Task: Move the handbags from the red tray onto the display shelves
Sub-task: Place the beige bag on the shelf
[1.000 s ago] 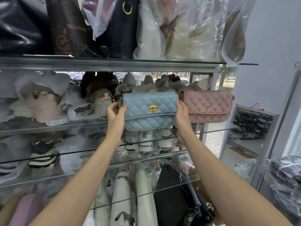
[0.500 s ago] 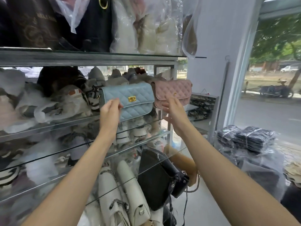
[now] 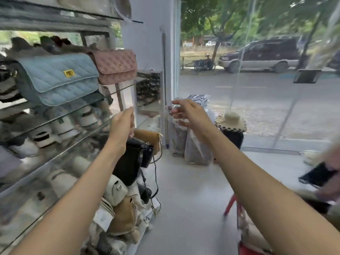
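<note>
A light blue quilted handbag (image 3: 57,78) with a gold clasp stands on a glass shelf (image 3: 77,109) at the left. Beside it on the right stands a pink quilted handbag (image 3: 116,66). My left hand (image 3: 122,126) hangs below and to the right of the blue bag, fingers loosely curled, holding nothing. My right hand (image 3: 187,115) is further right in the air, fingers spread and empty. A red edge (image 3: 246,248) shows at the bottom right, partly hidden by my right forearm; whether it is the tray I cannot tell.
Lower glass shelves hold wrapped bags and a black bag (image 3: 128,161), a tan bag (image 3: 149,138) and a white bag (image 3: 115,190). Plastic-wrapped bundles (image 3: 195,144) and a straw hat (image 3: 230,120) stand on the floor by the glass front. Another person's hand with a phone (image 3: 320,174) is at right.
Both hands have let go of the blue handbag, which now stands on the shelf. The hands have drawn back and down, and the view has swung to the right.
</note>
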